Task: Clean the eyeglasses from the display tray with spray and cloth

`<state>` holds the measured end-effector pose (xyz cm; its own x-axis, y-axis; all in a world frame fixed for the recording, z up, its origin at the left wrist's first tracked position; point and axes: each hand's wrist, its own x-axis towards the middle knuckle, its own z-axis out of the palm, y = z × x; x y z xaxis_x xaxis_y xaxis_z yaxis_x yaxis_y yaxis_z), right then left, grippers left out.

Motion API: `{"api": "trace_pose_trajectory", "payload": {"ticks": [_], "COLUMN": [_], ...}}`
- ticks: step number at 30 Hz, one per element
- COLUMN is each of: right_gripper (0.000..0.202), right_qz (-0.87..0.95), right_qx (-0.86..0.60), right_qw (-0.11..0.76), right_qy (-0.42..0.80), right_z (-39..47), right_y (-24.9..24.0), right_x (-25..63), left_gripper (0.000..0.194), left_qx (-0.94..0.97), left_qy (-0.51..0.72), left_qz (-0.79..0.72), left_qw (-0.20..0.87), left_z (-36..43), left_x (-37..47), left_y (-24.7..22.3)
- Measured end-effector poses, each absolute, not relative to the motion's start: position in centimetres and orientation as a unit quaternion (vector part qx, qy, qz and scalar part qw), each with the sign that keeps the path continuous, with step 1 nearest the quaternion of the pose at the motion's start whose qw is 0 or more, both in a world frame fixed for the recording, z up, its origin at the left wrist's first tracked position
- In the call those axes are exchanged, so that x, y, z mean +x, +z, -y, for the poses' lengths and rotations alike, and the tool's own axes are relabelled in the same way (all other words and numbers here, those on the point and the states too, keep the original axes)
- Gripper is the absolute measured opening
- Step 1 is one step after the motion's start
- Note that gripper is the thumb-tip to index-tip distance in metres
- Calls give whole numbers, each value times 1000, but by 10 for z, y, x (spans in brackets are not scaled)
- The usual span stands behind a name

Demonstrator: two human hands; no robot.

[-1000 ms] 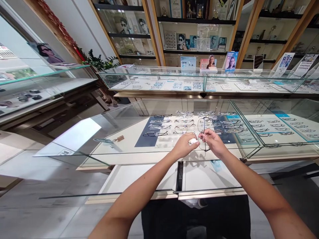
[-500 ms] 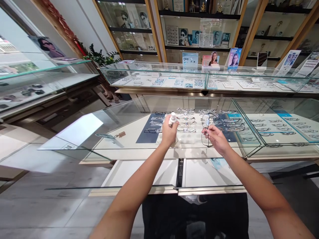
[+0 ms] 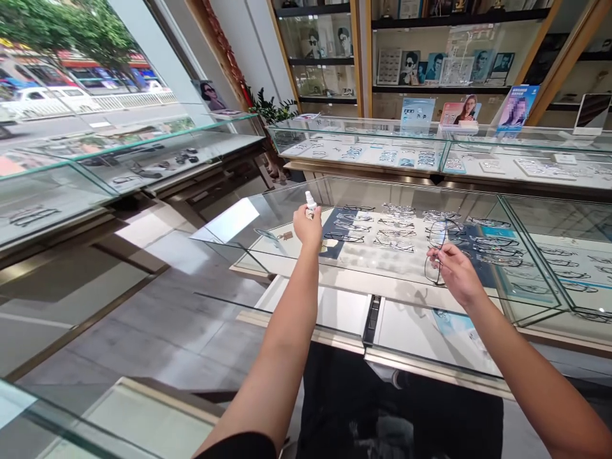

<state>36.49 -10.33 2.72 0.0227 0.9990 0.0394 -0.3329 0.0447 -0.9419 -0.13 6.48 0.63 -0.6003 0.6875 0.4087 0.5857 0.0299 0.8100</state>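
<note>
My left hand [image 3: 307, 228] is wrapped around a small white spray bottle [image 3: 310, 201], held upright above the glass display case [image 3: 354, 271]. A pair of thin dark-framed eyeglasses [image 3: 433, 271] is pinched in my right hand [image 3: 456, 271], turned so that one lens stands above the other. Rows of eyeglass frames [image 3: 394, 233] lie inside the case beneath both hands. Below the glass top, two white drawers [image 3: 337, 313] stand pulled out toward me.
A brown tag [image 3: 285, 235] lies on the left of the case. Another glass counter [image 3: 191, 131] with sunglasses runs along the window at left. Behind stands a further display counter [image 3: 363, 131], with shelves [image 3: 329, 61] on the wall. A blue leaflet [image 3: 452, 322] rests in the right drawer.
My view has turned to the left, showing more of the window and side counter. My left hand has carried the spray bottle left, away from the eyeglasses, which stay in my right hand.
</note>
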Motion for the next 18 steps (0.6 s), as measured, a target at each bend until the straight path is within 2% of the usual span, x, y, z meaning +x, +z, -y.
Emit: {"api": "trace_pose_trajectory", "payload": {"ticks": [10,16,18], "right_gripper": [52,52,52], "right_qz": [407,414,416], "right_qx": [-404,-408,-407], "right_qw": [594,589,587], "right_qy": [564,562,563], "right_z": [104,104,104], "right_y": [29,28,28], "right_x": [364,364,364], "left_gripper": [25,26,32], "left_qx": [436,428,421], "left_qy": [458,449,456], "left_qz": [-770,-778,-778], "left_qw": [85,100,100], "left_z": [-69,-66,-64], "left_x": [-6,-5,-3], "left_y": [-4,-3,-1]}}
